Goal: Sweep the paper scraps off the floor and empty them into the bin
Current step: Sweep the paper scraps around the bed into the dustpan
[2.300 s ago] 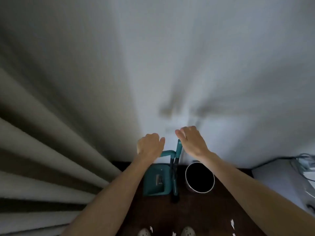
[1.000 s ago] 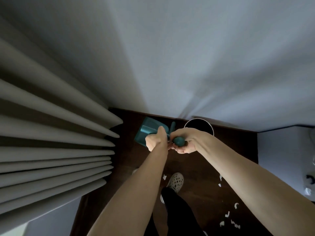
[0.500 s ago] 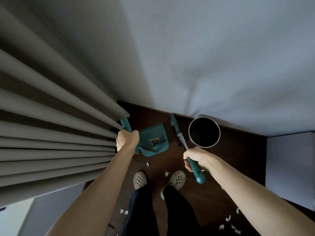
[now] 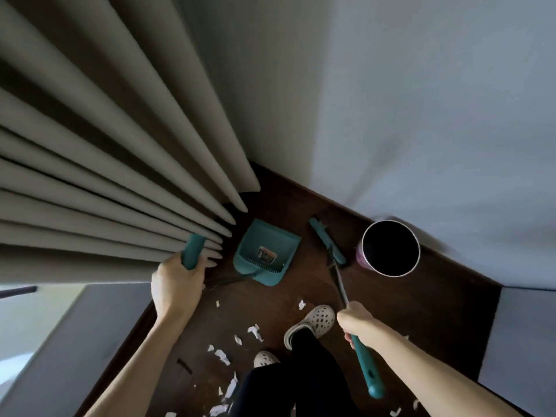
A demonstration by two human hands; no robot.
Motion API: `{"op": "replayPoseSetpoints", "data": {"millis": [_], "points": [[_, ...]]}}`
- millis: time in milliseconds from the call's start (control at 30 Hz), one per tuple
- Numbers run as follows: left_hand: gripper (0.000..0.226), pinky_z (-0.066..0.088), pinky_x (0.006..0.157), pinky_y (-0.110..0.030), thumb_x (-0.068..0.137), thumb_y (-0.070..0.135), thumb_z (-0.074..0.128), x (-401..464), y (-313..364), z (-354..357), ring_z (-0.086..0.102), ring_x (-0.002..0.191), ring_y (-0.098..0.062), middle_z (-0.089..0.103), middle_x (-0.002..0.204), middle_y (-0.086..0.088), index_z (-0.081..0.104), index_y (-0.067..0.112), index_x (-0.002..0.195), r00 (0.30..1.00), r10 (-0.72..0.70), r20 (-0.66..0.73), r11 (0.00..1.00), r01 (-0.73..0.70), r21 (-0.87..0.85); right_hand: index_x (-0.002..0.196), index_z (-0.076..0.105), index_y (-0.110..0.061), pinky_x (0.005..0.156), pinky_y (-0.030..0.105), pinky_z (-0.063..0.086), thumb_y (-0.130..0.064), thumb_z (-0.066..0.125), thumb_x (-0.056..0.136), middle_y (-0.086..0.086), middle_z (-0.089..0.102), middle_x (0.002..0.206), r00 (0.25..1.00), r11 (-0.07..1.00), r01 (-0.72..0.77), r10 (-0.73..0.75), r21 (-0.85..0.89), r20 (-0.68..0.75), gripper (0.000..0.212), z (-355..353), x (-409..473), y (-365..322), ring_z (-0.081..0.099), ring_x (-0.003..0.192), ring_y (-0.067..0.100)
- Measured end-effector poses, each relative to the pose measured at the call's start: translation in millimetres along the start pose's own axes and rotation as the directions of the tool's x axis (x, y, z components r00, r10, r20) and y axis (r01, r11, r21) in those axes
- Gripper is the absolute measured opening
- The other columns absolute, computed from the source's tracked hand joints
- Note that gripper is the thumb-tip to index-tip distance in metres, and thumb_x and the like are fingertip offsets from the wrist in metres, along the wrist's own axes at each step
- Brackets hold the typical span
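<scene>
While the left hand (image 4: 177, 285) curls round the teal grip of the dustpan handle (image 4: 192, 254), the right hand (image 4: 358, 323) is closed round the teal handle of the broom (image 4: 365, 365), each hand holding its own tool and the two well apart. From the left hand a thin dark shaft runs out to the teal dustpan (image 4: 264, 252), which lies ahead of that hand and toward the right one, over the dark wooden floor (image 4: 421, 311); whether it touches the boards cannot be told. A small label shows inside the pan. From the right hand the broom's shaft reaches forward to the teal broom head (image 4: 326, 242), which sits beyond that hand, between the dustpan and the bin (image 4: 390, 248). The bin is a round open cylinder with a pale rim and a dark inside, standing ahead of the right hand, just beside the broom head and close to the wall (image 4: 421, 100). White paper scraps (image 4: 222, 356) lie scattered on the floor between and behind the two hands, most of them nearer the person than the dustpan, a few by the right forearm. Two pale perforated clogs (image 4: 313, 322) and dark trouser legs show between the arms. Beige curtain folds (image 4: 105, 176) hang beside the left hand, their lower ends touching or just behind the grip it holds.
</scene>
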State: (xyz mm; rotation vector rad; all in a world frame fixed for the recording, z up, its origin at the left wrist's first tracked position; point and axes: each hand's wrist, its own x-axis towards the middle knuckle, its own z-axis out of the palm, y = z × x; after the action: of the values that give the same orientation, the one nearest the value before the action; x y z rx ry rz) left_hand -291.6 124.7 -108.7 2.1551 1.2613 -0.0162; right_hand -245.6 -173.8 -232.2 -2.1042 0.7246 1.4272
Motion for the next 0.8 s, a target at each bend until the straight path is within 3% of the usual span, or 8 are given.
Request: {"op": "replayPoseSetpoints", "data": {"millis": [167, 367, 533, 700, 800], "points": [[0.031, 0.044, 0.050, -0.029, 0.085, 0.020, 0.074, -22.9, -57.7, -40.4, 0.057, 0.050, -0.024, 0.059, 0.050, -0.004, 0.058, 0.020, 0.058, 0.998, -0.026, -0.062, 0.999, 0.029, 0.042, 0.120, 0.049, -0.007, 0.032, 0.019, 0.039, -0.020, 0.038, 0.103, 0.010, 0.054, 0.062, 0.996, 0.999, -0.019, 0.022, -0.032, 0.084, 0.024, 60.0, -1.9, 12.6, 0.046, 0.026, 0.014], [0.030, 0.042, 0.050, -0.029, 0.085, 0.014, 0.072, -49.9, -130.3, -73.3, 0.057, 0.048, -0.023, 0.059, 0.048, -0.002, 0.060, 0.019, 0.058, 0.986, -0.130, -0.103, 0.991, 0.133, 0.017, 0.098, 0.053, 0.000, 0.029, 0.021, 0.037, -0.015, 0.038, 0.101, 0.007, 0.045, 0.038, 0.983, 0.996, 0.014, 0.002, -0.084, 0.186, 0.021, 120.5, -35.6, 15.4, 0.040, 0.022, 0.017], [0.024, 0.035, 0.045, -0.023, 0.084, 0.015, 0.073, -76.7, -180.5, -96.0, 0.054, 0.042, -0.019, 0.057, 0.046, 0.000, 0.064, 0.017, 0.061, 0.964, -0.202, -0.170, 0.978, 0.206, 0.006, 0.079, 0.049, -0.003, 0.030, 0.020, 0.035, -0.023, 0.040, 0.104, 0.007, 0.042, 0.039, 0.987, 0.996, 0.051, -0.038, -0.078, 0.156, 0.033, 124.9, -61.0, 17.4, 0.037, 0.023, 0.017], [0.032, 0.038, 0.045, -0.025, 0.083, 0.014, 0.072, -98.8, -214.2, -103.8, 0.052, 0.040, -0.020, 0.054, 0.043, 0.000, 0.057, 0.018, 0.055, 0.929, -0.303, -0.212, 0.953, 0.301, -0.039, 0.082, 0.048, -0.005, 0.032, 0.020, 0.035, -0.022, 0.041, 0.104, 0.011, 0.045, 0.050, 0.998, 0.991, 0.019, -0.011, -0.134, 0.057, 0.029, 118.6, -69.9, 26.9, 0.039, 0.028, 0.019], [0.033, 0.041, 0.046, -0.028, 0.083, 0.016, 0.070, -103.4, -226.8, -97.7, 0.054, 0.042, -0.023, 0.055, 0.045, -0.001, 0.055, 0.017, 0.054, 0.912, -0.343, -0.225, 0.939, 0.340, -0.054, 0.079, 0.050, -0.004, 0.035, 0.019, 0.036, -0.022, 0.040, 0.104, 0.008, 0.044, 0.047, 0.996, 0.987, -0.008, 0.023, -0.162, 0.087, 0.031, 132.7, -63.5, 19.0, 0.039, 0.030, 0.017]]}}
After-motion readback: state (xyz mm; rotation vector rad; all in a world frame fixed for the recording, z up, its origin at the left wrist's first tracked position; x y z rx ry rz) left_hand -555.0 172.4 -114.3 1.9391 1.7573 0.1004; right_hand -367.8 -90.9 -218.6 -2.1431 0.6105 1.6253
